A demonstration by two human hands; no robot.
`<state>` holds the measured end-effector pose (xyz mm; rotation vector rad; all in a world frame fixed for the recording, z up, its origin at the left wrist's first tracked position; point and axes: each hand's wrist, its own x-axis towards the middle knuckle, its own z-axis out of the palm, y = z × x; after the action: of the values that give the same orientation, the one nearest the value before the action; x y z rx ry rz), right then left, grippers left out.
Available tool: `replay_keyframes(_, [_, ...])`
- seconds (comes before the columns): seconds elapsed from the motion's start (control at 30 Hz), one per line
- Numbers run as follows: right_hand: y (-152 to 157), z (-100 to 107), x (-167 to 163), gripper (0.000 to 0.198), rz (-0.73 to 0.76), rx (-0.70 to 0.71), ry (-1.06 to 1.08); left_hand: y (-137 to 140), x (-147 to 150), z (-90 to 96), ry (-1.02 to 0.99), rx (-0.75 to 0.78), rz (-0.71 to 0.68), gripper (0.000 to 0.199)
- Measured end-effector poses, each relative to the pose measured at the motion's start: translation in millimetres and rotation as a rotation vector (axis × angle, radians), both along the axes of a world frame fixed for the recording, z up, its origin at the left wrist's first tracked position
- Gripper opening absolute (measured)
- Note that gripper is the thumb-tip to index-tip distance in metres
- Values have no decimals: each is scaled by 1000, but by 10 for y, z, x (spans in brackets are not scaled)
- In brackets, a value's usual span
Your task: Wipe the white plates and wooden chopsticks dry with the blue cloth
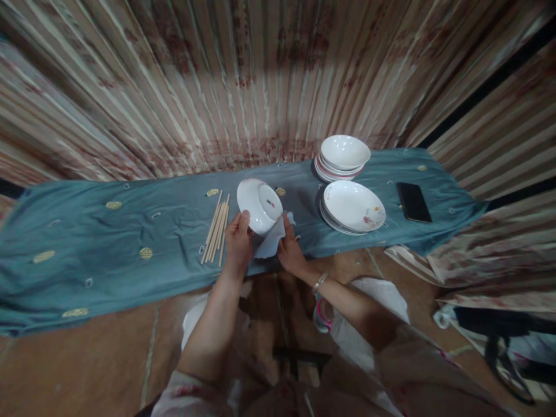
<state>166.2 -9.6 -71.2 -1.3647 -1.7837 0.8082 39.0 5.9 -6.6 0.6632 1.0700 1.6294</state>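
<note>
Left: wooden chopsticks (216, 229), loose row on teal tablecloth (169, 223). Just right, left hand (238, 238) grips near-left rim of white bowl (256, 202), tilted above tablecloth, marked underside showing. Right hand (290, 248), bracelet (320, 283) at wrist, grasps thin white cloth (270, 242) at bowl's near-right edge. Farther right: stacked bowls (345, 153) far, stacked floral plates (354, 202) nearer. Rightmost: dark smartphone (414, 201), lying flat.

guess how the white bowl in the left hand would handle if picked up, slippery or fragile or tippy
The white bowl is probably rigid and breakable, since it looks like glazed ceramic. Its glossy highlights suggest it could be slippery. The round foot on its underside should help it sit steadily when upright.
</note>
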Motion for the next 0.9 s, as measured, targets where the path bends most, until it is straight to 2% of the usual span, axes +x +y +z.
replay_keyframes(0.13, [-108, 112, -16, 93, 84, 123, -149, 28, -39, -22, -52, 12, 24, 40])
replay_keyframes(0.2, [-91, 181, -8, 98, 112, 186, -208, 34, -49, -18, -93, 7, 34, 41])
replay_keyframes(0.47, [103, 315, 67, 74, 117, 355, -498, 33, -71, -18, -106, 21, -18, 40])
replay_keyframes(0.7, [162, 421, 162, 68, 42, 331, -596, 20, -13, 33, -105, 55, -69, 36])
replay_keyframes(0.9, [346, 502, 313, 60, -47, 287, -541, 10, 104, 30, -79, 86, -147, 38])
